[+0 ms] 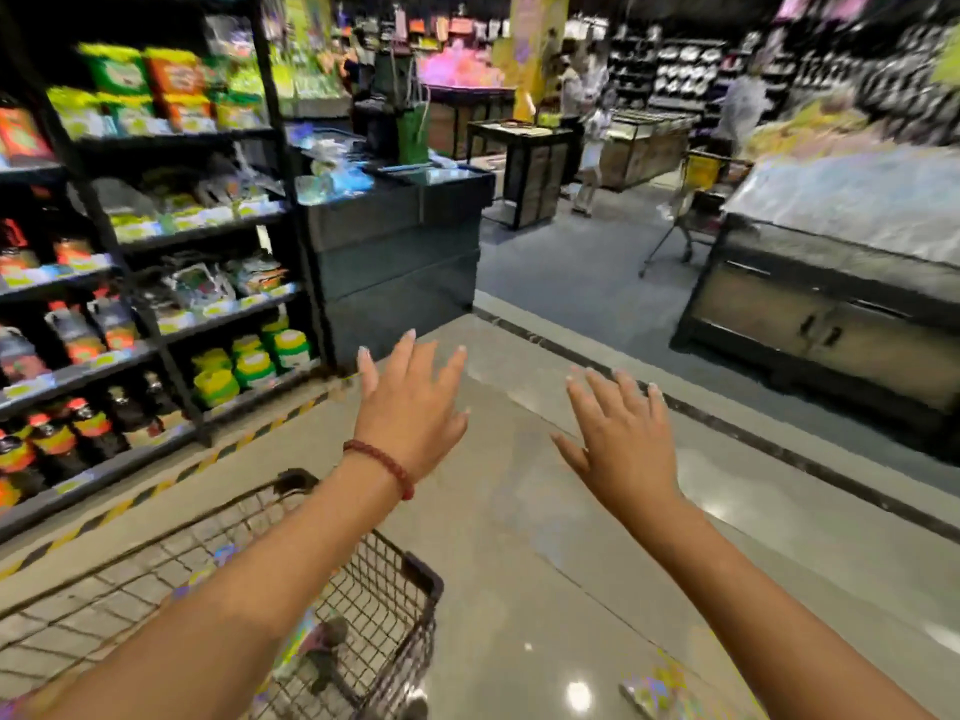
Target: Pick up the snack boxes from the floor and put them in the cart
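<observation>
Item 1, box (pixel 652 691): a pastel packet is seen flat on the floor (pixel 545 537) at the bottom edge, just under the right forearm. It is partly cut off by the frame and blurred; its print cannot be read.

Item 2, cart (pixel 384 605): a dark wire basket is placed lower left, beneath the left forearm. Pastel boxes are glimpsed inside through the mesh, but they are largely hidden by the arm and their number cannot be told.

Item 3, left hand (pixel 410 407): it is held palm down above the floor, beyond the cart's front rim, fingers spread wide apart. Nothing is gripped or touched. A red bead bracelet (pixel 382 467) is worn at the wrist.

Item 4, right hand (pixel 623 433): it is raised level with the left and apart from it, fingers likewise splayed, empty, in contact with nothing.

Item 5, shelves (pixel 156 241): dark racks at left are stocked with green and orange packets and with bottles; labels are smeared by motion.

Item 6, counter (pixel 395 226): a dark unit is set past the shelves.

Item 7, display bin (pixel 831 283): it is cut off at right.

Item 8, background: distant figures and a second cart (pixel 691 200) are noted, too blurred for detail.
</observation>
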